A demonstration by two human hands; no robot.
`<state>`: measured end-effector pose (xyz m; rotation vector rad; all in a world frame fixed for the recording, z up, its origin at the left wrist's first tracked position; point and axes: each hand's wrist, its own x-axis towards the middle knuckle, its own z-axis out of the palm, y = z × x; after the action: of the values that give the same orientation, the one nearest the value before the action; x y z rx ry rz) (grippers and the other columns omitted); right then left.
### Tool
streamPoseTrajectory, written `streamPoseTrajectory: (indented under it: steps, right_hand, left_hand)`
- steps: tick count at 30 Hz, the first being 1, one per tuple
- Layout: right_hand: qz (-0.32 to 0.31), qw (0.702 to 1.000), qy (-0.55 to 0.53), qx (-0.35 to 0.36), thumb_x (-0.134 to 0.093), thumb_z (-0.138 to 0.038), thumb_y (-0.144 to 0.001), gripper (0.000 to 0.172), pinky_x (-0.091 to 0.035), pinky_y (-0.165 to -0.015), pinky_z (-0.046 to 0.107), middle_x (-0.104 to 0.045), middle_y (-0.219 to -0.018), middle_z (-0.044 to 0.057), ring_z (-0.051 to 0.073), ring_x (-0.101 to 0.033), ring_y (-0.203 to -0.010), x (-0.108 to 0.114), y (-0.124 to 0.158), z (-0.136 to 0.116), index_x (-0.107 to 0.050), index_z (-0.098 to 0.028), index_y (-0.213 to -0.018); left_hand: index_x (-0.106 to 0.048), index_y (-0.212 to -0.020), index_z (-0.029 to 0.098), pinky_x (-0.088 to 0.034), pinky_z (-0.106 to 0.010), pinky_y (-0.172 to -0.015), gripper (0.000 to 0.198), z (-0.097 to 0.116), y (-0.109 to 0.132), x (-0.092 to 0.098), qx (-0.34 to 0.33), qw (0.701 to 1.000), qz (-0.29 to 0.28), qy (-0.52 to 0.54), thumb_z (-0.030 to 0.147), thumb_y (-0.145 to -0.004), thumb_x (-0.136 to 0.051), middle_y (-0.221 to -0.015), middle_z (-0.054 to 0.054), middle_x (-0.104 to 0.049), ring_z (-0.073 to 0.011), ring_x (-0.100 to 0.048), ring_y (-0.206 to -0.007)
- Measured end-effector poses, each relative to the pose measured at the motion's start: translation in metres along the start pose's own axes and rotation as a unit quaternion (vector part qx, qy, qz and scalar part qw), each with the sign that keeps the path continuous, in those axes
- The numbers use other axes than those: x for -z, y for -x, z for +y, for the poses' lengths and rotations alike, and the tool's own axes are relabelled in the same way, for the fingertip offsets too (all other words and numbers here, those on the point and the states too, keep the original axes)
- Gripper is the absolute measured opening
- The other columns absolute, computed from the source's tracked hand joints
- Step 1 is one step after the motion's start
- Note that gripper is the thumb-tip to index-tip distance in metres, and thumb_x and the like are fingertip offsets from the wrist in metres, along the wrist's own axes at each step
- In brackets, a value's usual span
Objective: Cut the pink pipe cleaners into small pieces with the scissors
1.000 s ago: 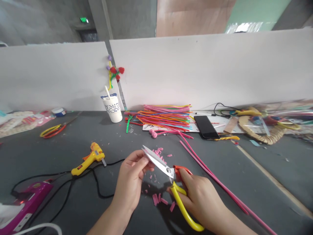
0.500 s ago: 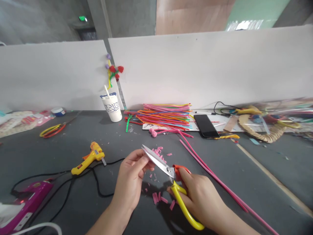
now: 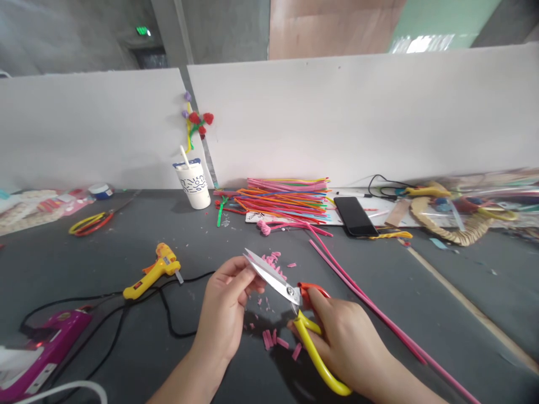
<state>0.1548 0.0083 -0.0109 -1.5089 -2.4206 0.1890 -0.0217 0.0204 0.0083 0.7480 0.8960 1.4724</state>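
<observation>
My right hand (image 3: 347, 331) grips a pair of scissors (image 3: 273, 280) with one red and one yellow handle, the blades pointing up and to the left. My left hand (image 3: 229, 300) is closed in a pinch at the blade tips, its thumb and fingertips against or just behind the blade. Whatever is between those fingers is hidden. Short pink cut pieces (image 3: 269, 339) lie on the dark table below the scissors. Beyond the blades is a further small heap of pink bits (image 3: 273, 264). Long pink pipe cleaners (image 3: 357, 292) stretch across the table to the right of my right hand.
A yellow glue gun (image 3: 154, 272) and its black cord lie left, near a magenta power strip (image 3: 54, 348). Behind stand a white cup (image 3: 193, 185) and a pile of coloured pipe cleaners (image 3: 286, 199). A phone (image 3: 356, 216) lies right of them; another pair of scissors (image 3: 90, 223) is far left.
</observation>
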Motion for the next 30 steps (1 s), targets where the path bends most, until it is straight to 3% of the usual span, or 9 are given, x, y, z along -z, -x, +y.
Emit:
streamPoseTrajectory:
  steps: [30]
  right_hand:
    - [0.004,1.000,-0.007,-0.002,-0.041,-0.050,-0.081,0.032,-0.020,-0.042,0.024,-0.053,-0.048,-0.002,0.015,-0.047,-0.041,-0.0060,0.0013,0.0038,-0.042,-0.022,-0.068]
  left_hand:
    - [-0.064,-0.073,0.014,-0.041,-0.016,-0.055,0.005,0.0025,-0.0030,0.0010,0.001,1.000,0.000,-0.009,0.017,-0.074,-0.060,-0.064,0.000,-0.061,-0.0068,-0.052,-0.055]
